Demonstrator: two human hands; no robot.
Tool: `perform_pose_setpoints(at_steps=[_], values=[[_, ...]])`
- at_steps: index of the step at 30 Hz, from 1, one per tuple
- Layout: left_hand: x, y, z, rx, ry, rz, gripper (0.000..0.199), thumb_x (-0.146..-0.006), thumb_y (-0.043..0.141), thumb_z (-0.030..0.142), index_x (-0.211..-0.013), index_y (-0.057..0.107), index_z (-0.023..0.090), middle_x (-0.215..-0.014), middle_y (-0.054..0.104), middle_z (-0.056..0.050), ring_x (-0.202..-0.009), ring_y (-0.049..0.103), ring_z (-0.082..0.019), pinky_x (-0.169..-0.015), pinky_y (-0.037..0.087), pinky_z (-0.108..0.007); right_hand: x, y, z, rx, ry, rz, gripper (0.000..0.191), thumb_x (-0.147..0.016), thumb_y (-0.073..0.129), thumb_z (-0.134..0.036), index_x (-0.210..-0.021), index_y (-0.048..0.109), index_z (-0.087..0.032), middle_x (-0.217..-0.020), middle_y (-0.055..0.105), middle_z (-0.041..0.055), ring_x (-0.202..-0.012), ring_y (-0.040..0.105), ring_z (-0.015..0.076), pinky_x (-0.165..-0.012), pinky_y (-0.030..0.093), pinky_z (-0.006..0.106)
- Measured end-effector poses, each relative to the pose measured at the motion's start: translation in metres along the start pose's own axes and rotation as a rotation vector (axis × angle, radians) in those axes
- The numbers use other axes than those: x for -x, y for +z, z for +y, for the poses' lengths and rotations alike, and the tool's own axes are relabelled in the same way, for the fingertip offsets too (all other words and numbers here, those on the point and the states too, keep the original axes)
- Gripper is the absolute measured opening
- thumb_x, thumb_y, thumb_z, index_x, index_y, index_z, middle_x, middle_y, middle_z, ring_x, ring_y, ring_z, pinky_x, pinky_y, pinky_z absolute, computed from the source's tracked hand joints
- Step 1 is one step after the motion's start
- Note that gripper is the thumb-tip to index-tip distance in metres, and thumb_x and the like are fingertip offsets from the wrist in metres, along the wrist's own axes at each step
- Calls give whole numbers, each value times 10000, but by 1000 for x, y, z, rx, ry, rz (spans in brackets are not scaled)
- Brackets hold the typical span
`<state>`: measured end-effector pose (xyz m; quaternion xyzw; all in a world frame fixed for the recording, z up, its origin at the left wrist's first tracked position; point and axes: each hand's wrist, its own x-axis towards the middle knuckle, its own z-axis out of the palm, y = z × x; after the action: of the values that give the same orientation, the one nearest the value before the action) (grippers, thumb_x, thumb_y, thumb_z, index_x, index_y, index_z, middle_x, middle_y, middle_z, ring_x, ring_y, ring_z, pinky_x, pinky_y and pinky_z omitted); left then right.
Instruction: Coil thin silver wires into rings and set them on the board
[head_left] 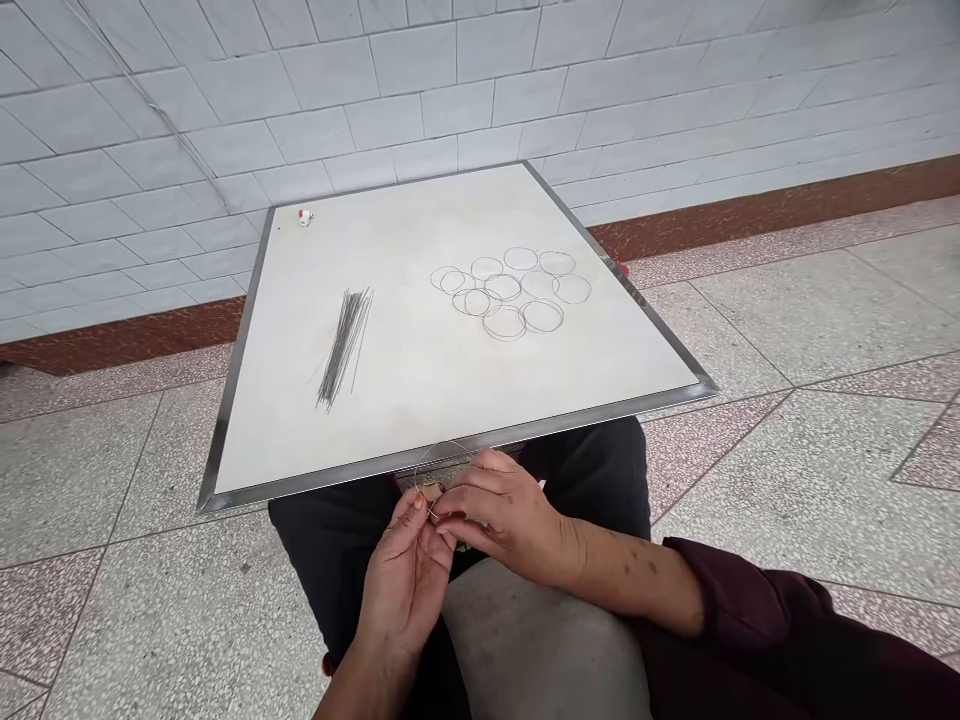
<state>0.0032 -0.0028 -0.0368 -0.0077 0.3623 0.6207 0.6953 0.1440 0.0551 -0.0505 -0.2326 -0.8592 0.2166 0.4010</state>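
Just off the table's front edge, above my lap, my left hand (412,560) pinches a thin wire ring (417,462) between thumb and fingers. Across from it, my right hand (495,505) has its fingers closed on the same ring, close to the left fingertips. The ring stands roughly upright, its top reaching over the table's edge. A small tan piece shows between the hands; what it is I cannot make out. On the table, several finished-looking wire rings (504,322) lie partly overlapping at the right. A bundle of straight wires (343,345) lies at the left.
The white table (412,400) has a raised-looking metal rim. A small white and red object (305,217) sits at its far left corner. Behind stands a white tiled wall (420,80). A grey cloth (555,640) covers my lap between dark trouser legs.
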Motion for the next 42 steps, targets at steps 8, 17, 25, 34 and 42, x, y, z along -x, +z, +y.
perform_pose_setpoints(at_steps=[8, 17, 25, 34, 42], values=[[0, 0, -2, 20, 24, 29, 108, -738, 790, 125, -815, 722, 158, -842, 699, -5, -773, 651, -110, -725, 545, -203, 2, 1, 3, 13, -18, 10, 151, -978, 589, -287, -1073, 653, -189, -836, 710, 30, -739, 592, 158, -756, 487, 343], [-2, -3, -2, 12, 37, 29, 127, -729, 790, 109, -819, 736, 180, -877, 730, -18, -843, 673, -135, -841, 541, -238, 1, 2, 4, -16, -62, 89, 206, -963, 596, -170, -1155, 650, -223, -837, 716, 2, -714, 599, 158, -704, 503, 347], [-3, -2, -5, 8, 80, 57, 117, -732, 811, 153, -809, 725, 174, -866, 709, -9, -815, 653, -119, -789, 533, -214, 4, 1, 10, -61, 41, 60, 154, -966, 606, -346, -990, 694, -222, -817, 701, 13, -788, 552, 168, -776, 478, 338], [-1, 4, -6, -26, 97, 14, 138, -723, 827, 178, -753, 692, 177, -809, 662, 12, -750, 611, -107, -762, 529, -223, 3, -3, 8, -16, 42, 78, 88, -972, 595, -257, -937, 662, -212, -775, 673, 6, -773, 533, 162, -755, 443, 309], [-7, -1, -11, -41, 143, 117, 239, -631, 897, 220, -780, 718, 165, -794, 666, 8, -738, 624, -100, -717, 536, -192, 5, 0, 3, 128, -36, 47, 127, -939, 544, -128, -933, 655, -188, -689, 579, -6, -697, 477, 154, -667, 357, 307]])
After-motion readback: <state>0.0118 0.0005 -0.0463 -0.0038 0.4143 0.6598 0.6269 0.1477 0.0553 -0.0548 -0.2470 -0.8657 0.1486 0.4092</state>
